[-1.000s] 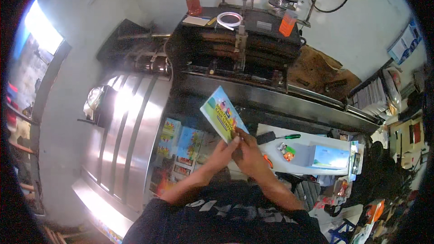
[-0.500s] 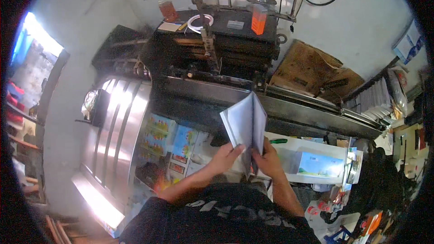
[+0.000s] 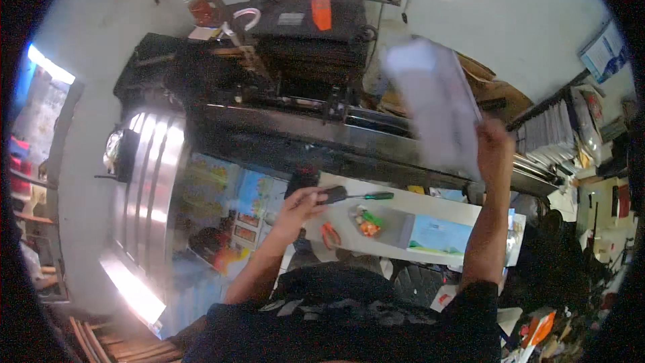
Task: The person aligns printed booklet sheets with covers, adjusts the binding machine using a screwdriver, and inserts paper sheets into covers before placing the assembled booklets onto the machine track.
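Note:
My right hand (image 3: 494, 138) is closed on the lower right edge of a white paper booklet (image 3: 447, 114), raised over the right end of the machine and smeared by motion. My left hand (image 3: 304, 206) hovers over the white bench top, fingers apart and pointing right. Just beyond its fingertips lies a dark, rounded object (image 3: 333, 195); whether they touch it I cannot tell. A green-handled screwdriver (image 3: 381, 195) lies to the right of that object. Pliers with orange-red handles (image 3: 330, 234) rest nearer to me.
A black machine (image 3: 302, 60) carries an orange container (image 3: 321, 13). Small orange and green items (image 3: 368, 223) lie by a blue-green printed box (image 3: 440, 234) on the white bench (image 3: 336, 185). Paper stacks (image 3: 547, 138) stand at right. A shiny metal panel (image 3: 144, 195) rises at left.
My left hand has let go of the booklet and moved left. My right hand has carried the booklet up and to the right. The view has shifted, uncovering the bench tools.

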`<state>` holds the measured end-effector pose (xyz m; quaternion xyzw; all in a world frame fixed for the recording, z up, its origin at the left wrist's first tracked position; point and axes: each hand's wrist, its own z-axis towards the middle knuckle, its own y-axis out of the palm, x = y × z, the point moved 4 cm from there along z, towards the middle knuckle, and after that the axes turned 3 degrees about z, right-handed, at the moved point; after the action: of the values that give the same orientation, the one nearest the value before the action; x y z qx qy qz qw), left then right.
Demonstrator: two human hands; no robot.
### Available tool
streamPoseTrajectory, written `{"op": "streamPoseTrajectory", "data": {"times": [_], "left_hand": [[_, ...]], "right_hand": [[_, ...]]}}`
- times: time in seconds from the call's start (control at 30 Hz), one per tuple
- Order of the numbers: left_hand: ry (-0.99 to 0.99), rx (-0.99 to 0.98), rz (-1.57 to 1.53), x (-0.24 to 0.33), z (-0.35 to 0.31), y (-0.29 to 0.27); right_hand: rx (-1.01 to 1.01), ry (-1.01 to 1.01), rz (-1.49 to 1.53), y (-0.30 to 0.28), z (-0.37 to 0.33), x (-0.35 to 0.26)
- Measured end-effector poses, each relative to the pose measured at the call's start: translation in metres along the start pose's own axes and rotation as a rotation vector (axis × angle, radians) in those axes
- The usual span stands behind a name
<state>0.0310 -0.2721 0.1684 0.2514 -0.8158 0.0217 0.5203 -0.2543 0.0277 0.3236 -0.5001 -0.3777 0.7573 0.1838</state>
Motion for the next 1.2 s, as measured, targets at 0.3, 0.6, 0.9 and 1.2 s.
{"op": "streamPoseTrajectory", "data": {"times": [0.3,0.6,0.9,1.2], "left_hand": [[-0.057,0.227,0.035,-0.036,-0.016,-0.035],[-0.132,0.335,0.114,-0.047,-0.044,-0.066],[-0.071,0.299,0.203,-0.042,-0.032,-0.058],[-0.107,0.307,0.219,-0.051,-0.050,-0.093]], "right_hand": [[0.040,-0.472,-0.422,0.173,-0.036,0.091],[-0.154,-0.095,-0.291,0.184,-0.049,0.123],[-0.071,-0.079,-0.555,0.144,-0.005,0.146],[-0.123,0.086,-0.579,0.134,-0.001,0.173]]}}
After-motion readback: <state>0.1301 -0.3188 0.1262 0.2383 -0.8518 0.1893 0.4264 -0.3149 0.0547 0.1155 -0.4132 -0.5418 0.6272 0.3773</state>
